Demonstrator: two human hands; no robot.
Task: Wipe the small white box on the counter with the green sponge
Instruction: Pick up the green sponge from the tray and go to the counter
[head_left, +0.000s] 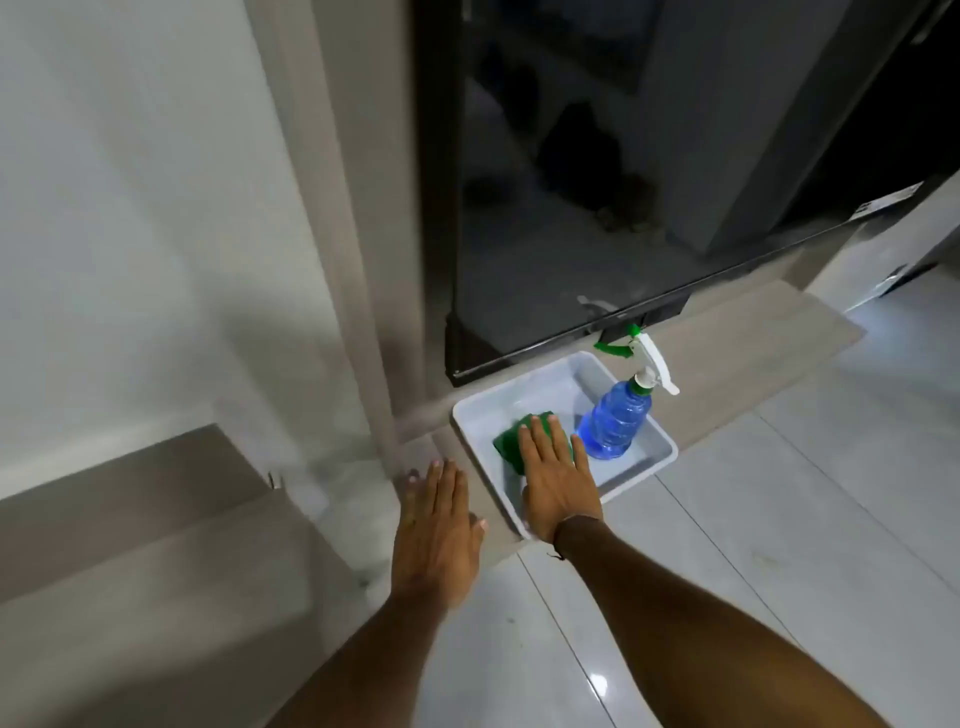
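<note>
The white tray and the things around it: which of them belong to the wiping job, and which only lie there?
For the job:
- green sponge, under the right hand
- white tray, the box being wiped
- left hand, flat on the ledge beside the tray

Only lying there:
- blue spray bottle, inside the tray
- dark glass door behind

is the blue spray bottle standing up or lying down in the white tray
Lying down. The blue spray bottle rests tilted in the white tray, its trigger head propped over the far rim.
</note>
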